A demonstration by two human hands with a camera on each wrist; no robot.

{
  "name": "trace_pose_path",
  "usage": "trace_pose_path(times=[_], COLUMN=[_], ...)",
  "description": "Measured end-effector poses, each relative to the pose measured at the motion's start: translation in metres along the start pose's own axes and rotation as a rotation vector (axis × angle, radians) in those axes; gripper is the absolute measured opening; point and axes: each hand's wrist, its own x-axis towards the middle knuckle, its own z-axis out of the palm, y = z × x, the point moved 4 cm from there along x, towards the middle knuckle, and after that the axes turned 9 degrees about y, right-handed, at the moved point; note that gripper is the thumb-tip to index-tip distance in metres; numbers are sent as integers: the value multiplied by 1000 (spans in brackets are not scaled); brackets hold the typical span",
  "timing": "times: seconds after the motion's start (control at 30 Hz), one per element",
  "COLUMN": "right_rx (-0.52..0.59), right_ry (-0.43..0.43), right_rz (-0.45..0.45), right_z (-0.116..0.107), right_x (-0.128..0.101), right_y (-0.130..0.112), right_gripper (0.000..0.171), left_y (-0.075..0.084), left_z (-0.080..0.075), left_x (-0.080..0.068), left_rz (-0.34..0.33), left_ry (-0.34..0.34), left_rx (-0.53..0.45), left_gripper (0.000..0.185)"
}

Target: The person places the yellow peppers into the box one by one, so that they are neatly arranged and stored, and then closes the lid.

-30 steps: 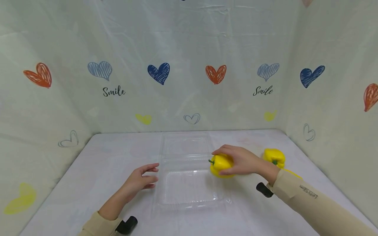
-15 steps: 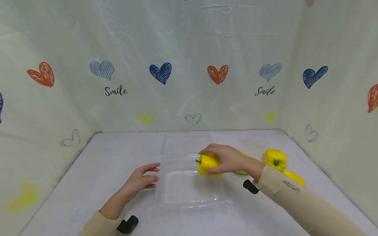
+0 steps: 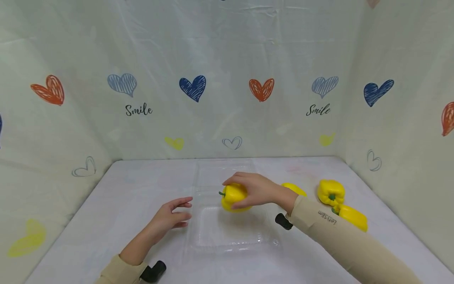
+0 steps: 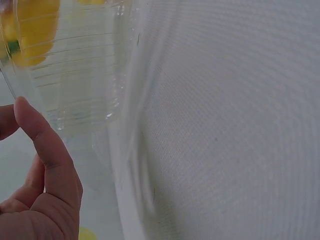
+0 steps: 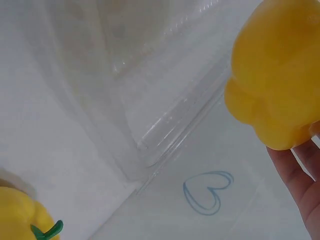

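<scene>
My right hand (image 3: 253,189) grips a yellow bell pepper (image 3: 234,196) with a green stem pointing left, over a clear plastic box (image 3: 227,249). In the right wrist view the same bell pepper (image 5: 280,70) fills the upper right, with fingers (image 5: 295,180) beneath it. At the box's left rim is my left hand (image 3: 164,221), its fingers loosely extended and holding nothing. In the left wrist view its finger (image 4: 45,135) comes close to the box wall (image 4: 75,95); whether they touch, I cannot tell. The box's lid (image 3: 223,167) lies open behind it.
To the right, one yellow bell pepper (image 3: 331,191) sits behind another bell pepper (image 3: 352,217) on the white table (image 3: 124,197). A third bell pepper (image 3: 293,188) is partly hidden behind my right wrist. A cloth wall (image 3: 227,118) printed with hearts stands behind the table.
My right hand has carried the bell pepper leftward, from the box's right side to over its middle. The bell peppers behind my right arm have come into fuller view. My left hand keeps its place.
</scene>
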Motion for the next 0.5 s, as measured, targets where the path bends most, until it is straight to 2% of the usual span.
trace_pose_path(times=[0.37, 0.5], right_rx=[41, 43], right_ry=[-15, -37], right_rz=[6, -7], right_z=[21, 32], right_x=[22, 29], right_y=[-4, -9], right_gripper=[52, 53], left_y=[-1, -1], left_z=[2, 2], left_x=[3, 3], left_rz=[-53, -55], left_ry=[63, 62], left_rx=[53, 60], left_gripper=[51, 50])
